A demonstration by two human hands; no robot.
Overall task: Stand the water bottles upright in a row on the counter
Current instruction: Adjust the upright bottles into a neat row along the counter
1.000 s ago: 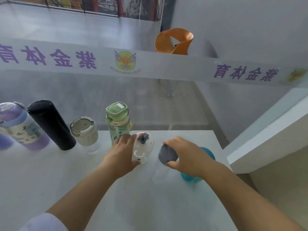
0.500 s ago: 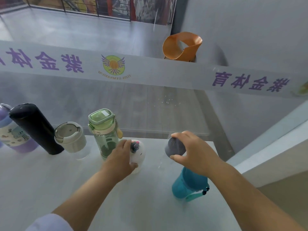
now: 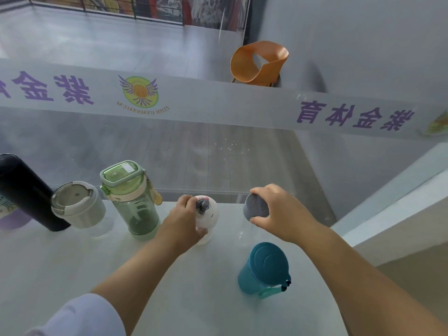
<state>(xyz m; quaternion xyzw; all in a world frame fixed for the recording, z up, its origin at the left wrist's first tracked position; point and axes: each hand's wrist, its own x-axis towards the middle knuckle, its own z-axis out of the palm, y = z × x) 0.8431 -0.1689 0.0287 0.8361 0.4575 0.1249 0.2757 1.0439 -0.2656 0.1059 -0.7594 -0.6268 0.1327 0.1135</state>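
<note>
Along the back of the white counter (image 3: 60,267) stand a black flask (image 3: 26,195), a beige-lidded clear cup (image 3: 78,207) and a green bottle (image 3: 131,197), all upright. My left hand (image 3: 184,221) grips a small white bottle (image 3: 208,214) with a grey spout, right of the green one. My right hand (image 3: 281,212) holds the grey lid (image 3: 254,207) of a clear bottle near the back edge; its see-through body is hard to make out. A teal bottle (image 3: 264,267) with a strap stands alone, closer to me on the right.
A glass panel with a frosted band of purple lettering (image 3: 218,103) rises behind the counter. Beyond it stand an orange chair (image 3: 259,61) and a lower floor. A purple-based bottle (image 3: 9,214) shows at the left edge. The counter's right edge lies just beyond the teal bottle.
My right hand has carried the grey-lidded clear bottle away from me to the back edge, uncovering the teal bottle. My left hand stays on the white bottle. The view has shifted right.
</note>
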